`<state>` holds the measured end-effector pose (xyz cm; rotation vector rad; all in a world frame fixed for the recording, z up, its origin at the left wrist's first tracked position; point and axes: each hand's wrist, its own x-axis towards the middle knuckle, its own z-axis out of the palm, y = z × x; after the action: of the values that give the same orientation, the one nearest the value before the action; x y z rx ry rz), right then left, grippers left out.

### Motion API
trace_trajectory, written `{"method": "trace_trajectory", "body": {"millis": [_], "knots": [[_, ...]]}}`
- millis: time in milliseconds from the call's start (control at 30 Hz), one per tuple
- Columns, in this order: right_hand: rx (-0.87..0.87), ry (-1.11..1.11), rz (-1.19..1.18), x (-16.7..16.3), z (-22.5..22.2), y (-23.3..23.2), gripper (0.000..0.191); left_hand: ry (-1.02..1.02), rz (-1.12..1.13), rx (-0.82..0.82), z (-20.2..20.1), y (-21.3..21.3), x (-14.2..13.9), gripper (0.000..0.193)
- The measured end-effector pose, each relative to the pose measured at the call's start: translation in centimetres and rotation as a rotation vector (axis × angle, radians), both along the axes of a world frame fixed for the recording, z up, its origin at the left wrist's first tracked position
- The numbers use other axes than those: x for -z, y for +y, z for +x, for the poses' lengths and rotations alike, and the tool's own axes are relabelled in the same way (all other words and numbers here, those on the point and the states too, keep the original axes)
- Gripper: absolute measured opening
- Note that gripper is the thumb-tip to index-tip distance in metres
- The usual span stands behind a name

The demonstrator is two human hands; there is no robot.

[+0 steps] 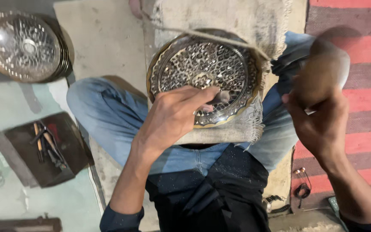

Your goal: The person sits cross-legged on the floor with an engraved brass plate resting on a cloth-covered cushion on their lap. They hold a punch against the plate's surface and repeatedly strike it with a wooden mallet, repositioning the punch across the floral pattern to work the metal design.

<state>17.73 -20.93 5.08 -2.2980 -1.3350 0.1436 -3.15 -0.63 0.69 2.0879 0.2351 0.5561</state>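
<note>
At the centre of the frame, the left hand (pixel 174 114) rests on the lower rim of a round patterned metal plate (pixel 202 68), fingers pinched tight around a thin punch (pixel 220 98). The punch's long axis runs nearly level toward the right of the picture, and its tip seems to touch the plate's lower right part, though blur hides the exact spot. The plate lies tilted on a frayed cloth (pixel 237 124) across the person's jeans. Right of the plate and well apart from it, the right hand (pixel 320 124) is closed around a blurred wooden mallet (pixel 323 71), lifted level with the plate's middle. The mallet head sits right of the punch's free end, so the left hand is the nearer one to the plate. More plates (pixel 22 45) are stacked at upper left; a dark tray of tools (pixel 44 148) lies at lower left.
</note>
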Motion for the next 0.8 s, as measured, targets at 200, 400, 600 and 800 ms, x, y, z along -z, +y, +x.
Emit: {"method": "trace_trajectory", "body": {"millis": [200, 400, 600, 800], "knots": [[-0.001, -0.199, -0.101, -0.4, -0.7, 0.5, 0.037, -0.004, 0.022, 0.011, 0.1, 0.2, 0.3, 0.048], [0.028, -0.121, -0.058, -0.3, -0.9, 0.4, 0.033, 0.001, 0.023, -0.004, 0.1, 0.1, 0.1, 0.045], [0.103, -0.113, -0.048, -0.1, -1.2, -0.2, 0.036, 0.018, 0.026, 0.006, 0.2, 0.2, 0.3, 0.036], [0.079, -0.133, -0.057, 0.5, -1.1, -0.6, 0.037, 0.082, 0.03, 0.005, 0.3, 0.2, 0.2, 0.035]]}}
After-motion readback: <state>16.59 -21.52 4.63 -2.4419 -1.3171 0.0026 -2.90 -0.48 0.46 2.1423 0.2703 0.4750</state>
